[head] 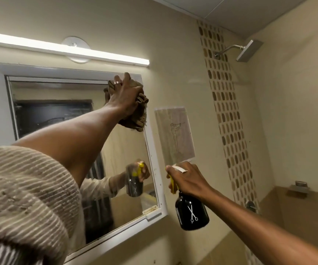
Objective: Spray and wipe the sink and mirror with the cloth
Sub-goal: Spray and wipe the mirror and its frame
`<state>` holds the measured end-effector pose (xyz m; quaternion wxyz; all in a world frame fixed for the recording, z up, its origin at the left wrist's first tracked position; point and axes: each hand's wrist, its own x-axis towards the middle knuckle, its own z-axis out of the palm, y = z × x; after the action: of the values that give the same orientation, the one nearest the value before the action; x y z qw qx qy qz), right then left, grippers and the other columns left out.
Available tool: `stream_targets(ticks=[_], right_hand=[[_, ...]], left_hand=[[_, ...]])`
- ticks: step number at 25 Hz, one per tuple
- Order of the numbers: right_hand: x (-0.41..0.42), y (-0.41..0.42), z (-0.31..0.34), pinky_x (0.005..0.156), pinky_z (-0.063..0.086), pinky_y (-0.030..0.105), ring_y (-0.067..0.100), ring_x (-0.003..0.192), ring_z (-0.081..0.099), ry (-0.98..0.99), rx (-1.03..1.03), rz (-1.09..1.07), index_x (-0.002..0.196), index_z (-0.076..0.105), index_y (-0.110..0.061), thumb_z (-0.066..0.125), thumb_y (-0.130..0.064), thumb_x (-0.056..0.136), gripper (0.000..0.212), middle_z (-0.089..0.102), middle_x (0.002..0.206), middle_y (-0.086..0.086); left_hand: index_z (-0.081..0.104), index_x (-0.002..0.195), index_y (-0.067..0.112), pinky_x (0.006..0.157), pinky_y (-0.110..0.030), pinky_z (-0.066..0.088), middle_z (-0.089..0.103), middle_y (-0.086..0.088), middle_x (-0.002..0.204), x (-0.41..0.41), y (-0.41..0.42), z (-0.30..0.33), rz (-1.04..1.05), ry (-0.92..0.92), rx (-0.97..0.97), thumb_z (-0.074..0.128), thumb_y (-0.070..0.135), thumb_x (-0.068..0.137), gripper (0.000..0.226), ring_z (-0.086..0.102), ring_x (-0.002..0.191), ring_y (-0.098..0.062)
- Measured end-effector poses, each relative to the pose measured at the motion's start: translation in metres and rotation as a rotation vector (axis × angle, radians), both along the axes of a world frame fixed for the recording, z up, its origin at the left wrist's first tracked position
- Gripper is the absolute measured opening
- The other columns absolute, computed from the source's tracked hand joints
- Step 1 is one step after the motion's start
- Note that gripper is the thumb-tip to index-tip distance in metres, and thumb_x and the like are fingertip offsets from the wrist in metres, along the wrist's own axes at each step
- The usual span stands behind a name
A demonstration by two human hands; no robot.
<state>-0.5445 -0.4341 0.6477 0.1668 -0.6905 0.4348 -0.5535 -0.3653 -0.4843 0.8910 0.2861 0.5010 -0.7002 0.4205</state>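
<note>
The mirror (127,148) hangs on the wall in its white frame, under the strip light (64,47). The left hand (124,92) presses the bunched brown cloth (137,111) against its top right corner. The right hand (186,178) grips the black spray bottle (191,213) just beside the frame. Judging by this, mirror wiping is underway; the sink is out of view, its state unknown.

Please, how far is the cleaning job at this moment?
In hand: the left hand presses the cloth on the mirror at its top right corner; the right hand holds the spray bottle. The sink is out of view, so its state is unknown.
</note>
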Motion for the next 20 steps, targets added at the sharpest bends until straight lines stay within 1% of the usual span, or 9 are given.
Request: stream_targets(ticks=[4,6,8,11,13,14,15,17,20], right_hand=[[-0.004,-0.003,-0.018,0.046,0.053,0.024,0.006,0.042,0.062,-0.022,0.143,0.009,0.09,0.073,0.006,0.06,-0.031,0.096,0.039,0.07,0.066,0.011],[-0.006,-0.003,-0.024,0.047,0.053,0.022,0.006,0.043,0.063,0.029,0.198,0.016,0.094,0.073,0.003,0.059,-0.033,0.095,0.038,0.07,0.07,0.009],[-0.008,-0.003,-0.029,0.048,0.055,0.023,0.008,0.046,0.064,0.072,0.208,-0.013,0.095,0.071,-0.001,0.059,-0.036,0.094,0.037,0.071,0.072,0.008],[-0.008,0.0,-0.02,0.059,0.062,0.036,0.019,0.055,0.073,0.007,0.124,-0.026,0.093,0.073,-0.001,0.059,-0.038,0.096,0.04,0.076,0.072,0.013],[-0.005,0.005,-0.004,0.066,0.062,0.043,0.025,0.065,0.075,-0.06,-0.005,-0.04,0.086,0.074,0.0,0.058,-0.037,0.1,0.042,0.077,0.074,0.016],[-0.004,0.007,0.007,0.067,0.061,0.046,0.027,0.065,0.074,-0.082,-0.077,-0.066,0.082,0.074,-0.001,0.056,-0.037,0.102,0.045,0.077,0.073,0.017],[-0.004,0.009,0.017,0.066,0.06,0.045,0.028,0.064,0.073,-0.104,-0.137,-0.096,0.078,0.074,-0.002,0.055,-0.036,0.103,0.047,0.076,0.071,0.016],[-0.006,0.013,0.035,0.064,0.058,0.04,0.027,0.064,0.074,-0.154,-0.195,-0.147,0.077,0.075,-0.004,0.053,-0.036,0.104,0.048,0.077,0.069,0.013],[-0.011,0.017,0.042,0.065,0.054,0.033,0.025,0.067,0.074,-0.18,-0.185,-0.178,0.078,0.076,-0.005,0.053,-0.038,0.104,0.048,0.078,0.069,0.01]], left_hand=[[0.06,0.121,0.03,0.101,-0.067,0.036,0.025,-0.013,0.142,-0.009,-0.003,-0.02,0.019,-0.049,0.064,0.064,0.024,0.087,0.035,0.026,0.13,-0.044],[0.059,0.124,0.031,0.101,-0.067,0.035,0.024,-0.014,0.144,-0.013,-0.003,-0.03,0.031,-0.047,0.088,0.064,0.023,0.088,0.038,0.026,0.131,-0.045],[0.059,0.126,0.031,0.103,-0.068,0.032,0.022,-0.013,0.146,-0.015,-0.002,-0.039,0.039,-0.064,0.107,0.065,0.023,0.087,0.04,0.023,0.133,-0.045],[0.057,0.128,0.032,0.105,-0.067,0.031,0.021,-0.012,0.146,-0.016,-0.004,-0.053,0.067,-0.087,0.127,0.068,0.023,0.086,0.044,0.022,0.133,-0.043],[0.056,0.128,0.033,0.102,-0.064,0.035,0.023,-0.012,0.143,-0.018,-0.007,-0.066,0.095,-0.105,0.114,0.068,0.025,0.085,0.045,0.025,0.131,-0.041],[0.055,0.128,0.033,0.1,-0.063,0.037,0.024,-0.011,0.142,-0.019,-0.009,-0.073,0.114,-0.117,0.1,0.068,0.027,0.085,0.046,0.026,0.13,-0.04],[0.053,0.129,0.034,0.098,-0.062,0.037,0.024,-0.011,0.141,-0.019,-0.011,-0.081,0.134,-0.129,0.086,0.068,0.029,0.085,0.047,0.026,0.13,-0.04],[0.051,0.128,0.034,0.095,-0.061,0.035,0.024,-0.011,0.14,-0.021,-0.013,-0.099,0.162,-0.147,0.064,0.068,0.032,0.084,0.047,0.027,0.127,-0.038],[0.053,0.124,0.032,0.093,-0.059,0.036,0.025,-0.01,0.136,-0.024,-0.016,-0.128,0.173,-0.164,0.049,0.068,0.031,0.081,0.045,0.03,0.122,-0.037]])
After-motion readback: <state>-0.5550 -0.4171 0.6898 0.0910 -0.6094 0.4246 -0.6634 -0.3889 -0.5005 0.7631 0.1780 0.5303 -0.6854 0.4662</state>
